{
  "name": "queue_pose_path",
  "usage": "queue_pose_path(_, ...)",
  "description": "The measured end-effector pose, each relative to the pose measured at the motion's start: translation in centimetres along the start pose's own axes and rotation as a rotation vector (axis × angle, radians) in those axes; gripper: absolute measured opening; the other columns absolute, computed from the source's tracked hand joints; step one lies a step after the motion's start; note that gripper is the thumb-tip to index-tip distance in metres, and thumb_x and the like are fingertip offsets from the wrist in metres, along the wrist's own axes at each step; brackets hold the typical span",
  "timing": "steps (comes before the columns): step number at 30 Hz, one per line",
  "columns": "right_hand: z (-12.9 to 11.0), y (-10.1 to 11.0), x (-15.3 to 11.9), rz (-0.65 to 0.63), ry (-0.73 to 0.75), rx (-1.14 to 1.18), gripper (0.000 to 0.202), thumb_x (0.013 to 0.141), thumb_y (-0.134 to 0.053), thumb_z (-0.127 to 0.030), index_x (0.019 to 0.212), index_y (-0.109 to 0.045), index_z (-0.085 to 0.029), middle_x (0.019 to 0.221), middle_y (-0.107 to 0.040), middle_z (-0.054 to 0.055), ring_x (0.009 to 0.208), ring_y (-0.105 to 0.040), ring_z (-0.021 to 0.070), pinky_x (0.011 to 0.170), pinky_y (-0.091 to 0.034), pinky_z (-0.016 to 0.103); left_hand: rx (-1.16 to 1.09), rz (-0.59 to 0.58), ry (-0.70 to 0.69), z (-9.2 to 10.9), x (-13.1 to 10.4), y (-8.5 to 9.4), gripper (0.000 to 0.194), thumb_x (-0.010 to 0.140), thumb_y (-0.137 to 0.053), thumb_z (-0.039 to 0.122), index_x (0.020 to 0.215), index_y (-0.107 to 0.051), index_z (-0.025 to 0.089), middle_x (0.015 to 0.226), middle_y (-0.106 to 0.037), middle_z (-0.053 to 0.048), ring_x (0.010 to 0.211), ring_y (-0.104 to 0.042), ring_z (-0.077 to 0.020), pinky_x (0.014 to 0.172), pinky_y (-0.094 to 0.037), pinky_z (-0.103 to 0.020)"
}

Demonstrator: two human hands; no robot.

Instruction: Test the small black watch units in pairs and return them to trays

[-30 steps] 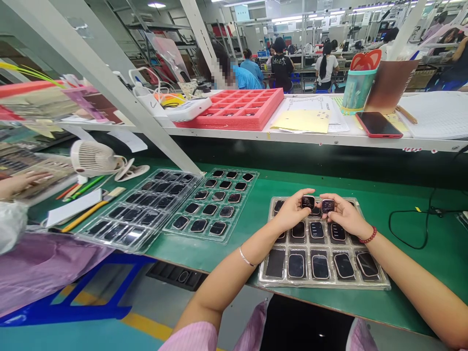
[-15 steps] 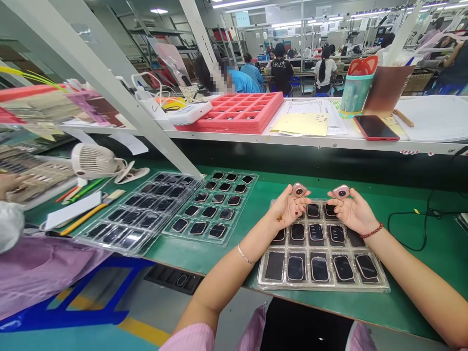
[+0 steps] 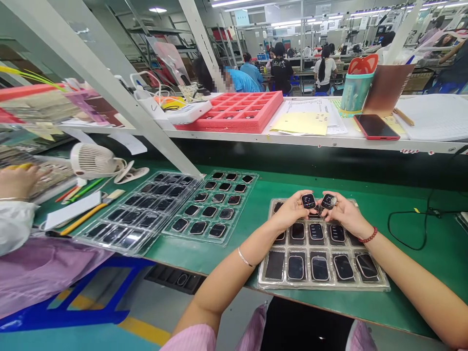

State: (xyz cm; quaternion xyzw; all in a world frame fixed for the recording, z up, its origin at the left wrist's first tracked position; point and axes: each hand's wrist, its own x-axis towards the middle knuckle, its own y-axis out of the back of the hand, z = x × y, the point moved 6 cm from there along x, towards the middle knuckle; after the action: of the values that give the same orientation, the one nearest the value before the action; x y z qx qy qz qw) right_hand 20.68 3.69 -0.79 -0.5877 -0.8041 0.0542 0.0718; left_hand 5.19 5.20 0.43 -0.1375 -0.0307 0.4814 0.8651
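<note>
My left hand (image 3: 290, 212) pinches a small square watch body (image 3: 308, 200), dark screen up. A second watch body (image 3: 328, 201) sits in my right hand (image 3: 346, 214), tilted, screen up too. Both hands hover close together over the far rows of a clear blister tray (image 3: 380, 282) on the green bench; its pockets hold several more watch bodies. A red bead bracelet circles my right wrist and a thin bangle my left.
Two more clear trays (image 3: 214, 207) (image 3: 139, 212) of watch bodies lie to the left. A white desk fan (image 3: 93, 158), pens and another person's hand (image 3: 18, 180) are far left. A black cable (image 3: 413, 229) loops at right. A shelf carries a red foam tray (image 3: 241, 112), papers and phone (image 3: 376, 126).
Half a second ago both hands were spread apart with the watch bodies turned pink backs up. They have flipped the pieces screen up and come back together over the tray.
</note>
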Motion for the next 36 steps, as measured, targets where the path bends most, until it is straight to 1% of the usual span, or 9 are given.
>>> queue_pose_path(2, 0.02, -0.10, -0.02, 0.011, 0.019, -0.079, 0.046, 0.075, -0.066, -0.022, 0.117, -0.047, -0.023, 0.104, -0.063, 0.006, 0.070, -0.061, 0.0126, 0.061, -0.054, 0.028, 0.092, 0.013, -0.046, 0.11, -0.02, -0.13, 0.056, 0.068, -0.063, 0.007, 0.120, -0.048, 0.018, 0.107, -0.064, -0.009, 0.088, -0.066, -0.0173, 0.064, -0.046, -0.021)
queue_pose_path(4, 0.01, -0.03, -0.04, 0.020, 0.017, -0.150, 0.036, 0.077, -0.063, -0.021, 0.111, -0.049, -0.022, 0.094, -0.063, 0.003, 0.063, -0.058, 0.0112, 0.057, -0.052, 0.027, 0.158, 0.017, -0.065, 0.15, -0.01, -0.23, 0.049, 0.072, -0.060, 0.011, 0.119, -0.049, 0.017, 0.105, -0.064, -0.009, 0.084, -0.066, -0.0162, 0.061, -0.045, -0.021)
queue_pose_path(6, -0.06, 0.01, -0.07, 0.017, 0.015, -0.192, 0.030, 0.079, -0.061, -0.021, 0.107, -0.050, -0.023, 0.090, -0.063, 0.002, 0.061, -0.057, 0.0114, 0.057, -0.051, 0.027, 0.188, 0.010, -0.063, 0.08, 0.00, -0.30, 0.046, 0.075, -0.057, 0.015, 0.120, -0.049, 0.017, 0.105, -0.064, -0.010, 0.078, -0.066, -0.0150, 0.058, -0.044, -0.021)
queue_pose_path(9, -0.15, -0.07, -0.13, 0.003, 0.018, -0.212, 0.031, 0.078, -0.061, -0.022, 0.107, -0.050, -0.023, 0.092, -0.063, 0.003, 0.064, -0.059, 0.0128, 0.059, -0.052, 0.029, 0.197, 0.006, -0.066, 0.04, 0.03, -0.27, 0.046, 0.076, -0.057, 0.016, 0.121, -0.049, 0.018, 0.107, -0.064, -0.010, 0.077, -0.066, -0.0146, 0.057, -0.043, -0.020)
queue_pose_path(19, -0.62, -0.57, -0.28, -0.002, 0.040, -0.260, 0.025, 0.078, -0.059, -0.022, 0.101, -0.051, -0.022, 0.087, -0.062, 0.002, 0.060, -0.057, 0.0129, 0.059, -0.051, 0.030, 0.222, -0.002, -0.056, 0.15, -0.07, -0.37, 0.048, 0.076, -0.058, 0.017, 0.123, -0.052, 0.017, 0.106, -0.064, -0.010, 0.079, -0.066, -0.0162, 0.056, -0.042, -0.020)
queue_pose_path(24, -0.68, -0.61, -0.30, -0.004, 0.040, -0.260, 0.021, 0.078, -0.059, -0.022, 0.098, -0.051, -0.022, 0.088, -0.062, 0.002, 0.062, -0.058, 0.0134, 0.061, -0.052, 0.030, 0.245, -0.003, -0.063, 0.22, -0.10, -0.51, 0.045, 0.076, -0.054, 0.014, 0.121, -0.053, 0.016, 0.100, -0.065, -0.009, 0.079, -0.066, -0.0156, 0.056, -0.042, -0.019)
queue_pose_path(28, -0.59, -0.52, -0.34, -0.003, 0.042, -0.255, 0.020, 0.080, -0.058, -0.022, 0.098, -0.051, -0.022, 0.089, -0.063, 0.003, 0.063, -0.059, 0.0131, 0.061, -0.052, 0.030, 0.257, -0.003, -0.074, 0.14, -0.09, -0.47, 0.042, 0.075, -0.054, 0.013, 0.117, -0.055, 0.016, 0.101, -0.065, -0.008, 0.079, -0.066, -0.0156, 0.056, -0.042, -0.019)
queue_pose_path(31, -0.58, -0.52, -0.37, -0.004, 0.040, -0.254, 0.020, 0.079, -0.058, -0.021, 0.098, -0.051, -0.021, 0.089, -0.063, 0.003, 0.063, -0.059, 0.0129, 0.062, -0.052, 0.030, 0.253, -0.003, -0.087, 0.14, -0.08, -0.43, 0.041, 0.074, -0.055, 0.012, 0.115, -0.056, 0.016, 0.103, -0.065, -0.008, 0.079, -0.066, -0.0151, 0.059, -0.044, -0.020)
queue_pose_path(36, -0.69, -0.59, -0.37, -0.005, 0.043, -0.257, 0.021, 0.079, -0.059, -0.021, 0.098, -0.051, -0.021, 0.088, -0.063, 0.003, 0.063, -0.059, 0.0132, 0.063, -0.052, 0.031, 0.274, 0.000, -0.066, -0.05, -0.02, -0.31, 0.038, 0.077, -0.055, 0.016, 0.116, -0.055, 0.015, 0.101, -0.065, -0.009, 0.077, -0.066, -0.0151, 0.057, -0.043, -0.020)
